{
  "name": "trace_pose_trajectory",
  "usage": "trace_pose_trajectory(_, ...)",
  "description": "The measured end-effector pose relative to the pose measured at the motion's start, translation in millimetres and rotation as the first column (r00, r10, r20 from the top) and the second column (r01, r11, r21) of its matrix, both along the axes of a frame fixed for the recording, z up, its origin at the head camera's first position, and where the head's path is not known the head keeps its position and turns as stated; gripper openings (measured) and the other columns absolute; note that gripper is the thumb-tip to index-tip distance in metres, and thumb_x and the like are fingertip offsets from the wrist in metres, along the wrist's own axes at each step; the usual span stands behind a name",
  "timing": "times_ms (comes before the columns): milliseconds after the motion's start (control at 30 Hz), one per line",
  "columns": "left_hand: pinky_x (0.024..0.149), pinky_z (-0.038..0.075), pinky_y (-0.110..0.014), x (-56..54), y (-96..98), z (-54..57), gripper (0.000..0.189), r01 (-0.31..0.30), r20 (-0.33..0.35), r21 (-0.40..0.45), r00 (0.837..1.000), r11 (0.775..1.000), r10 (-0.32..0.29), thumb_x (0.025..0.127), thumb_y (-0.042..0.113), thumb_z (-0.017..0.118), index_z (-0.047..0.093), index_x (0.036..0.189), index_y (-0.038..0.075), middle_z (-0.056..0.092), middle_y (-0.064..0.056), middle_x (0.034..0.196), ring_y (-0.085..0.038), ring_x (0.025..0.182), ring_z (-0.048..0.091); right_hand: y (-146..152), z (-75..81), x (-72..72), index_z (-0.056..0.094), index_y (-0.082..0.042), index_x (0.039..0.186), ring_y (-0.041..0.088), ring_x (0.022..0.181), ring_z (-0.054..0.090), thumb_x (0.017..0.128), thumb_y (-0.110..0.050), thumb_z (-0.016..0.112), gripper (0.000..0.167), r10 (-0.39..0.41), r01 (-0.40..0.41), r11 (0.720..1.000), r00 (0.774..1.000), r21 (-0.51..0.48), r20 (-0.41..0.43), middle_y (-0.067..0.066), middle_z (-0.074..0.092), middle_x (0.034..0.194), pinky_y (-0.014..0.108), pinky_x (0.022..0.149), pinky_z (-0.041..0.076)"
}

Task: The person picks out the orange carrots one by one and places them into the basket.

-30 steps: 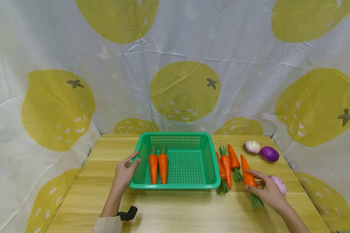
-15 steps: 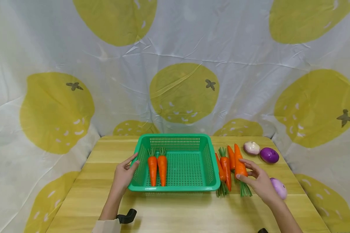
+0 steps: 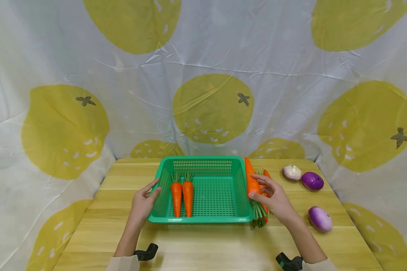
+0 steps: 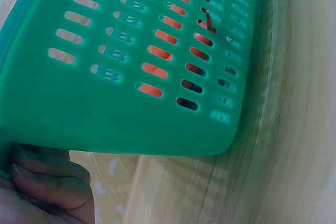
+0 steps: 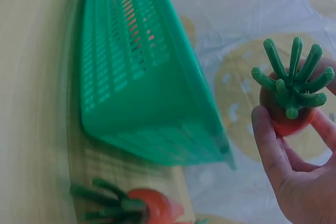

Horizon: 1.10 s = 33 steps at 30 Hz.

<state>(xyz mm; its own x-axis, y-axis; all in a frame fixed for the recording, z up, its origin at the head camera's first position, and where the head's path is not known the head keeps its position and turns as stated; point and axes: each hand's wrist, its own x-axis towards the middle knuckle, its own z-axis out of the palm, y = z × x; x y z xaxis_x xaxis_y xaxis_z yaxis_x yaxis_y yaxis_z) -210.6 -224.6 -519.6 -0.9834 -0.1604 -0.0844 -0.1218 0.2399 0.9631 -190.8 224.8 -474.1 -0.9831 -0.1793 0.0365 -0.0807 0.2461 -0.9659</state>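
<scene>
A green plastic basket (image 3: 203, 219) stands mid-table with two carrots (image 3: 182, 197) lying side by side at its left. At its left rim my left hand (image 3: 143, 203) grips the edge; the left wrist view shows the curled fingers (image 4: 55, 182) at the rim, beside the slotted wall. My right hand (image 3: 274, 197) holds another carrot (image 3: 252, 178) by its thick end at the basket's right rim, tip pointing away. In the right wrist view this carrot's green stems (image 5: 294, 80) face the camera, above rim height. More carrots (image 3: 266, 173) lie on the table beneath, partly hidden.
A white-and-purple onion (image 3: 292, 172) and a dark purple onion (image 3: 312, 181) lie at the table's back right. A pale purple onion (image 3: 320, 219) sits nearer the right edge. Behind the wooden table (image 3: 203, 248) hangs a lemon-print cloth (image 3: 285, 105).
My right hand has lifted the carrot off the table's right side and carried it left to the basket's right rim. My left hand keeps its grip on the basket.
</scene>
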Motion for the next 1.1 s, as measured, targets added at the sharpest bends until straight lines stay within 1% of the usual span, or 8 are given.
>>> trace_pose_trajectory(100, 0.062, 0.060, -0.042, 1.2, -0.3, -0.4, 0.045, -0.007, 0.005, -0.004, 1.000, 1.000, 0.007, 0.104, 0.033, 0.065, 0.058, 0.148, 0.029, 0.074, -0.025, 0.087, -0.044, 0.072, 0.071, -13.5, 0.5, -4.4, 0.054, -0.018, 0.149, 0.030, 0.118, 0.055, 0.094, -0.020, 0.078, 0.060, 0.032, -0.032, 0.999, 0.999, -0.016, -0.003, 0.018, 0.047, 0.153, 0.023, 0.088, 0.054)
trace_pose_trajectory(300, 0.063, 0.061, -0.040, 3.0, -1.0, -0.6, 0.046, -0.012, 0.006, -0.009, 1.000, 1.000, 0.012, 0.104, 0.033, 0.064, 0.058, 0.149, 0.027, 0.076, -0.025, 0.092, -0.041, 0.075, 0.073, -32.6, 0.3, -12.3, 0.053, -0.022, 0.150, 0.029, 0.109, 0.059, 0.094, -0.022, 0.078, 0.061, 0.091, -0.091, 0.996, 0.996, -0.018, -0.007, 0.018, 0.045, 0.154, 0.028, 0.084, 0.055)
trace_pose_trajectory(600, 0.062, 0.061, -0.041, 0.6, 0.3, -0.5, 0.045, 0.012, 0.005, 0.018, 1.000, 1.000, -0.012, 0.104, 0.034, 0.063, 0.057, 0.149, 0.030, 0.074, -0.030, 0.091, -0.044, 0.073, 0.071, -60.2, 0.1, -25.5, 0.053, -0.027, 0.149, 0.031, 0.113, 0.059, 0.093, -0.026, 0.079, 0.062, 0.139, -0.139, 0.990, 0.990, -0.019, 0.019, 0.016, 0.047, 0.153, 0.036, 0.086, 0.057)
trace_pose_trajectory(800, 0.062, 0.060, -0.041, 1.2, 0.8, 0.9, 0.045, 0.008, 0.006, 0.029, 1.000, 1.000, -0.009, 0.104, 0.033, 0.064, 0.058, 0.148, 0.028, 0.074, -0.023, 0.083, -0.038, 0.069, 0.071, -84.5, -5.6, -30.7, 0.055, -0.027, 0.147, 0.030, 0.110, 0.060, 0.091, -0.024, 0.082, 0.062, 0.133, -0.132, 0.991, 0.990, -0.015, 0.045, 0.015, 0.050, 0.149, 0.036, 0.083, 0.056)
trace_pose_trajectory(900, 0.061, 0.059, -0.040, 4.9, 3.0, 12.8, 0.047, 0.024, 0.019, 0.037, 1.000, 0.999, -0.024, 0.105, 0.027, 0.063, 0.056, 0.151, 0.022, 0.071, -0.015, 0.072, -0.031, 0.062, 0.069, -94.5, -7.9, -33.5, 0.057, -0.027, 0.145, 0.030, 0.108, 0.060, 0.089, -0.025, 0.083, 0.061, 0.118, -0.119, 0.993, 0.992, 0.008, 0.049, 0.016, 0.052, 0.147, 0.036, 0.079, 0.056)
trace_pose_trajectory(933, 0.060, 0.059, -0.039, 4.9, 3.0, 13.0, 0.047, 0.024, 0.018, 0.033, 1.000, 0.999, -0.024, 0.105, 0.027, 0.063, 0.056, 0.151, 0.022, 0.070, -0.014, 0.070, -0.030, 0.061, 0.068, -97.8, -8.8, -34.3, 0.058, -0.026, 0.145, 0.030, 0.108, 0.060, 0.089, -0.024, 0.083, 0.061, 0.117, -0.118, 0.993, 0.992, 0.013, 0.049, 0.016, 0.053, 0.148, 0.036, 0.079, 0.056)
trace_pose_trajectory(1033, 0.060, 0.059, -0.041, 4.6, 3.4, 12.3, 0.046, 0.016, 0.020, 0.017, 1.000, 1.000, -0.017, 0.105, 0.028, 0.063, 0.056, 0.150, 0.023, 0.071, -0.018, 0.072, -0.034, 0.063, 0.069, -106.0, -10.5, -36.3, 0.058, -0.024, 0.145, 0.031, 0.109, 0.060, 0.089, -0.024, 0.083, 0.061, 0.119, -0.120, 0.993, 0.992, 0.020, 0.051, 0.018, 0.052, 0.148, 0.038, 0.079, 0.056)
trace_pose_trajectory(1100, 0.060, 0.059, -0.040, 2.3, 2.4, 5.6, 0.045, 0.007, 0.005, 0.003, 1.000, 1.000, -0.007, 0.105, 0.031, 0.063, 0.057, 0.149, 0.027, 0.072, -0.022, 0.077, -0.037, 0.067, 0.070, -111.7, -13.2, -38.8, 0.058, -0.024, 0.145, 0.031, 0.109, 0.061, 0.089, -0.024, 0.083, 0.061, 0.123, -0.124, 0.992, 0.991, 0.025, 0.050, 0.018, 0.052, 0.148, 0.038, 0.079, 0.057)
